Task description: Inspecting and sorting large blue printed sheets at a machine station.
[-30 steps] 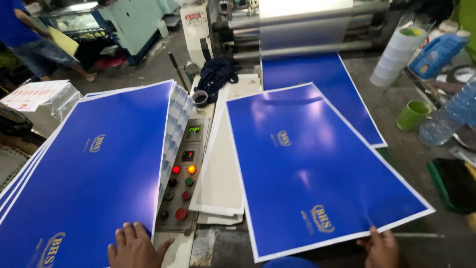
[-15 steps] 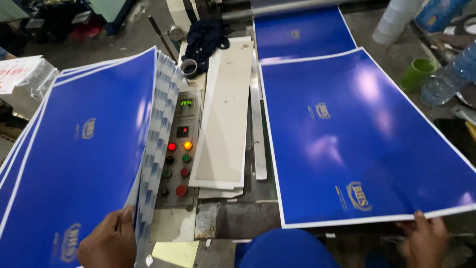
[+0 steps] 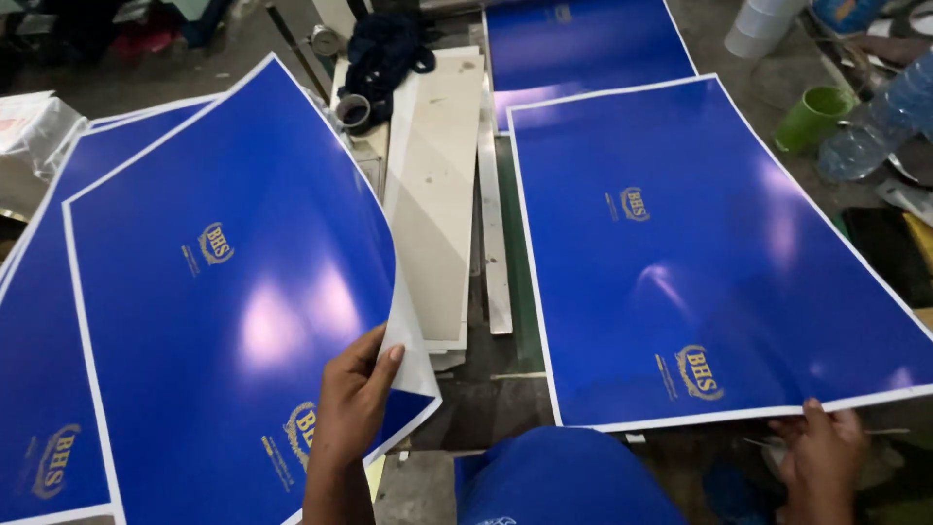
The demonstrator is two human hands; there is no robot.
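two glossy blue sheets (image 3: 233, 292) (image 3: 700, 243) with white borders and small gold emblems were in hand at this moment. the left hand (image 3: 355, 399) pinched the lower right corner of the left sheet, thumb on the white underside and fingers on the blue face, so that edge curled up off the stack of like sheets (image 3: 39, 389) beneath it. the right hand (image 3: 821, 452) gripped the near edge of the right sheet, fingers closed over its white border (how far the thumb reached under could not be seen). that sheet lay flat on the machine bed, with another blue sheet (image 3: 583, 49) beyond it toward the rollers. between the two lay pale boards (image 3: 442, 185); a green cup (image 3: 812, 117) stood at the far right. judging by this, the left sheet was only part lifted from its stack and the right one was laid out; many sheets were left in the pile.
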